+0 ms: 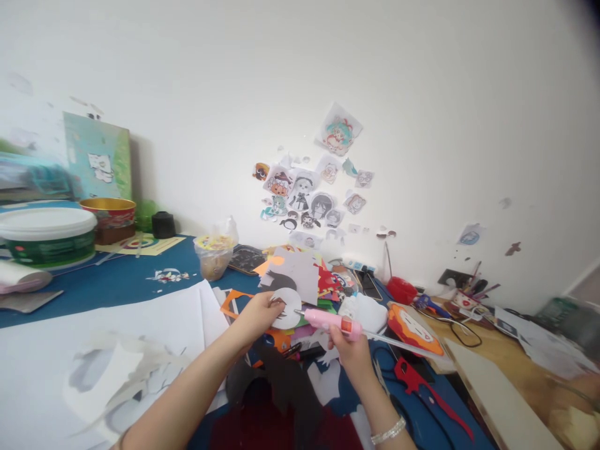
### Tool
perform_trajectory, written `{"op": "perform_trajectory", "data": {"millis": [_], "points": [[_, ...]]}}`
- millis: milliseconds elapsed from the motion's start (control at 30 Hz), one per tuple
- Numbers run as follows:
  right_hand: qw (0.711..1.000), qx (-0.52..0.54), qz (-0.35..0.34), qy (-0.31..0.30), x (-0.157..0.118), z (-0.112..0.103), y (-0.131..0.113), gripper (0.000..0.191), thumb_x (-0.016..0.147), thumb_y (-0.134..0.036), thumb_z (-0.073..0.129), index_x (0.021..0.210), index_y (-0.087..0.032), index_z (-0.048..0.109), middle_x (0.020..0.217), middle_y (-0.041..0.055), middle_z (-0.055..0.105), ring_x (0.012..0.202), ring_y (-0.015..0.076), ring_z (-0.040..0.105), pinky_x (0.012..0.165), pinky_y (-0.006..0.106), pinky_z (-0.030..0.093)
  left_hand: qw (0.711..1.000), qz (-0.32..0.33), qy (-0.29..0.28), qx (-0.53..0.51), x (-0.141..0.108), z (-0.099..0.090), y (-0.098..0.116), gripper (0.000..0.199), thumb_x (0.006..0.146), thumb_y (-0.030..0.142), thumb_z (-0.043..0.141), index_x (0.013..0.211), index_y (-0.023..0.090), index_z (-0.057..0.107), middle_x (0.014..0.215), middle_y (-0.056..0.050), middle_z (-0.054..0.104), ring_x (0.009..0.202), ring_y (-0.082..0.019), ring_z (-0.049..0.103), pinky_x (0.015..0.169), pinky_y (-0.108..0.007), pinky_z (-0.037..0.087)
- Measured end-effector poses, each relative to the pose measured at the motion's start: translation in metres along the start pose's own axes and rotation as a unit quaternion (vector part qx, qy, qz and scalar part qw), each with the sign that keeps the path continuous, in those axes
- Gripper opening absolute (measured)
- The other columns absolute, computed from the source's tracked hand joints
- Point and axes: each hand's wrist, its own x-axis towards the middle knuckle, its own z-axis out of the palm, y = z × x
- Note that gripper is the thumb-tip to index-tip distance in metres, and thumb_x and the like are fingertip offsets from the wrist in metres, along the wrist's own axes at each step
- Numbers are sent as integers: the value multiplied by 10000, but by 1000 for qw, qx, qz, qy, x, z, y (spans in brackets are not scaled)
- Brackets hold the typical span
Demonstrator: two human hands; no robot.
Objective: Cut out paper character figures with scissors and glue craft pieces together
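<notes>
My left hand (pixel 262 317) pinches a round white paper cutout (pixel 291 304) over the middle of the cluttered table. In my right hand (pixel 349 348) is a pink hot glue gun (pixel 330 321), its metal nozzle pointing left at the cutout's right edge. Whether the tip touches the paper I cannot tell. A long clear glue stick (pixel 403 344) sticks out of the gun's back end. Under my hands lie a dark grey paper cutout (pixel 293 387), a black marker (pixel 311 354) and orange paper pieces. The fingers of my right hand wrap round the handle.
White paper sheets (pixel 173 319) and pale scraps cover the left side. Red-handled scissors (pixel 412 378) and a dark cord lie right. Behind stand a plastic-wrapped cup (pixel 214 256), a white-lidded tub (pixel 47 225) and a red tin (pixel 112 219). Drawings (pixel 323 203) hang on the wall.
</notes>
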Motion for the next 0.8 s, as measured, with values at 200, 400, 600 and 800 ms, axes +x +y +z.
{"op": "perform_trajectory", "data": {"millis": [200,400,600,800], "points": [[998,11,-58,-14,-1,-1,-4,228,767,-373,499,671,-169,527,592,11,588,535,141,518,526,236,422,998,28,-44,22,5,0,-7,201,582,282,561,716,151,633,593,-7,632,608,-199,578,535,-256,409],[994,-24,-104,-22,-2,-3,-7,241,765,-374,502,635,-171,512,571,-16,513,548,131,489,557,233,411,995,41,-77,44,9,2,-15,203,609,291,521,725,157,620,563,14,594,566,-175,549,534,-248,393],[995,-30,-94,33,-3,0,-2,254,752,-402,499,616,-199,433,499,-40,465,483,127,457,515,235,392,993,44,-90,62,9,3,-16,190,603,267,506,716,165,618,567,17,581,571,-170,540,549,-247,399],[994,-62,-79,48,-3,-1,-2,245,757,-404,492,638,-205,415,492,-42,439,492,138,459,495,237,387,992,48,-93,76,9,2,-16,215,622,254,484,756,164,626,579,17,559,557,-155,505,514,-232,370]]}}
